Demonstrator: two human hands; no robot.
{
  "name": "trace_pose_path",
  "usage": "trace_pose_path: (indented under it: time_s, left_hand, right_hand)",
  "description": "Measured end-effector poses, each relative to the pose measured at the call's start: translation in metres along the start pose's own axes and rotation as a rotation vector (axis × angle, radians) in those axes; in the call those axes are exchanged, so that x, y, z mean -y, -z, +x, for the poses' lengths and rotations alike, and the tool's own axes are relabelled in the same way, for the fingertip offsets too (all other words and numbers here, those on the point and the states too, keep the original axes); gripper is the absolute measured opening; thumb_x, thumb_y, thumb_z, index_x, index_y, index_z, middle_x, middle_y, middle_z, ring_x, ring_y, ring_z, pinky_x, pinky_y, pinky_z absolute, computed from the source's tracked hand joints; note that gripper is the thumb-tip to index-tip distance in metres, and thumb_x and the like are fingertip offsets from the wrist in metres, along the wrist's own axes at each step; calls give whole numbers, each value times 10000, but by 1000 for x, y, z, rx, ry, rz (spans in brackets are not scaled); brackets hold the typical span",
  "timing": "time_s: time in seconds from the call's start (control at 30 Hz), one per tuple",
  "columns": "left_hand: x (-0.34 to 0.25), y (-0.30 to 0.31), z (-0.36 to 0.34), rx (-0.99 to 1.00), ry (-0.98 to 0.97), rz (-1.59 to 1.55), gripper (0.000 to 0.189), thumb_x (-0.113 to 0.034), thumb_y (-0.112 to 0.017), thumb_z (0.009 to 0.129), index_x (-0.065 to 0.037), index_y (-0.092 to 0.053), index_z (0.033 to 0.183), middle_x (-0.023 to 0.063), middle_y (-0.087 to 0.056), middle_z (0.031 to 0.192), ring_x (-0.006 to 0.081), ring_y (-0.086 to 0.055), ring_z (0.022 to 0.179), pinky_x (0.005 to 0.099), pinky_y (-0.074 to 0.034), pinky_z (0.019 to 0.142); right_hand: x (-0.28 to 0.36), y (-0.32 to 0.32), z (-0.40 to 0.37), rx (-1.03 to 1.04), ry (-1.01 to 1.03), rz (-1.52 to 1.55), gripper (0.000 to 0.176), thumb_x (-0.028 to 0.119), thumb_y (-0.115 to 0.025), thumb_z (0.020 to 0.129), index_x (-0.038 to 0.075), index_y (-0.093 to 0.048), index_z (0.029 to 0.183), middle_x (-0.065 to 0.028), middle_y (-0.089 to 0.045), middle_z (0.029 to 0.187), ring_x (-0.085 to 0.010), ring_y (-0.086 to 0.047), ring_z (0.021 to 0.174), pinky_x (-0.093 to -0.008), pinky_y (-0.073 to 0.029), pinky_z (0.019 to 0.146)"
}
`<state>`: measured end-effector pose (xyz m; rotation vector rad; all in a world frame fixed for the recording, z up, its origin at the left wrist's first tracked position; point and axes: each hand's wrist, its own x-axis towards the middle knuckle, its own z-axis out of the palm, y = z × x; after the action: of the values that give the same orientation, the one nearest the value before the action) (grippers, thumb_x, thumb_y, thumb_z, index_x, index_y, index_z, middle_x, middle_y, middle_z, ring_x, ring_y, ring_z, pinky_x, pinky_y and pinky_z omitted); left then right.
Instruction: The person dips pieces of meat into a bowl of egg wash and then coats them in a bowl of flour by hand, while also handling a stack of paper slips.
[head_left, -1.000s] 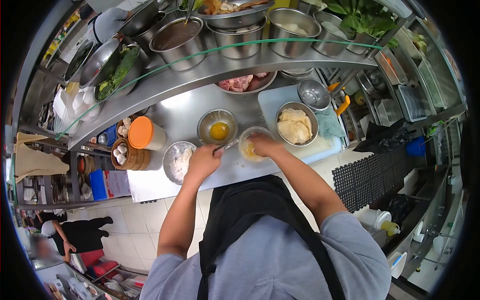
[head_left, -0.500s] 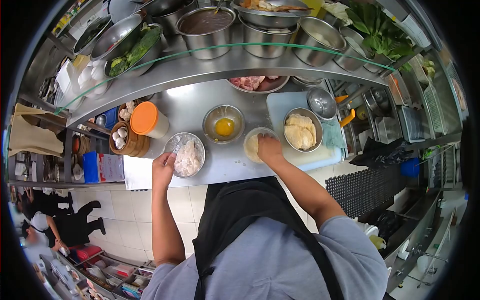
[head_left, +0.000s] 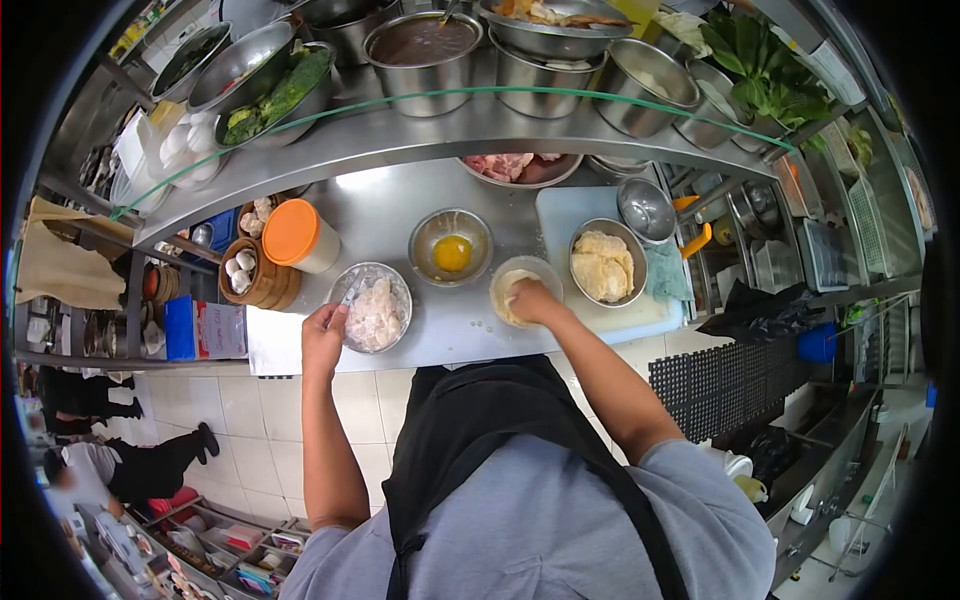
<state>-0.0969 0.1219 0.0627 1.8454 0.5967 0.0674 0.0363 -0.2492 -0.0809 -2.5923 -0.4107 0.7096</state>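
Note:
At the left rim of a metal bowl (head_left: 404,325) is my left hand (head_left: 325,328), fingers closed on a slim metal utensil (head_left: 351,292) that reaches into the bowl. White, flour-coated pieces (head_left: 375,308) fill this bowl. My right hand (head_left: 532,303) dips into a bowl of pale crumbs (head_left: 511,281), its fingers curled down against the crumbs; I cannot tell what they hold. Between and behind my hands stands a metal bowl (head_left: 426,231) with a yellow egg yolk (head_left: 453,253). Right of my right hand, a metal bowl (head_left: 582,281) holds crumb-coated pieces (head_left: 604,264).
Under the right bowl lies a pale cutting board (head_left: 560,212), with a green cloth (head_left: 665,272) beside it. An orange-lidded tub (head_left: 291,232) and a bamboo steamer (head_left: 275,287) stand left. Overhead, a steel shelf (head_left: 440,140) carries pots and vegetables. Another person (head_left: 95,470) is at lower left.
My right hand has shifted slightly left and lower within the crumb bowl. My left hand stays at its bowl's rim. The person at lower left has moved.

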Motion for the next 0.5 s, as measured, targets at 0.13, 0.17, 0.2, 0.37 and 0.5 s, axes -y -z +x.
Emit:
trace_pose_path:
  time_s: [0.13,0.17,0.2,0.37,0.5]
  left_hand:
    - [9,-9,6,40,23,5,274,-223,-641,964,43,-684,1013,-13,-563,714,76,-456,632,244,-380,579]
    - [14,-7,5,57,10,-3,287,-217,-637,966,59,-679,1035,2,-587,734,84,-465,642,252,-402,597]
    - [13,-6,5,55,4,-4,287,-217,-637,966,59,-679,1035,2,-587,734,84,-465,642,252,-402,597]
    - [13,-6,1,72,53,27,296,-223,-642,964,62,-675,1038,0,-595,742,85,-484,639,249,-418,604]
    - [17,-7,0,54,48,-37,306,-230,-648,962,64,-674,1041,-2,-595,743,85,-486,637,247,-417,603]
  right_hand:
    - [6,-1,11,67,-16,-26,328,194,-634,782,-33,-705,1008,-271,-675,1102,-395,-668,1016,-444,-527,917]
    - [12,3,6,66,-16,-23,328,194,-634,782,-33,-705,1008,-271,-675,1102,-395,-668,1016,-444,-527,917]
    - [19,11,1,30,-31,-16,356,202,-639,784,-31,-690,1048,-266,-677,1104,-389,-665,1031,-442,-529,921]
    - [39,13,-30,-157,-140,-152,460,242,-668,783,0,-636,1174,-225,-680,1127,-371,-657,1076,-434,-540,921]
    - [33,4,-20,-194,-162,-167,506,267,-695,757,11,-626,1188,-210,-676,1134,-363,-662,1068,-441,-544,910]
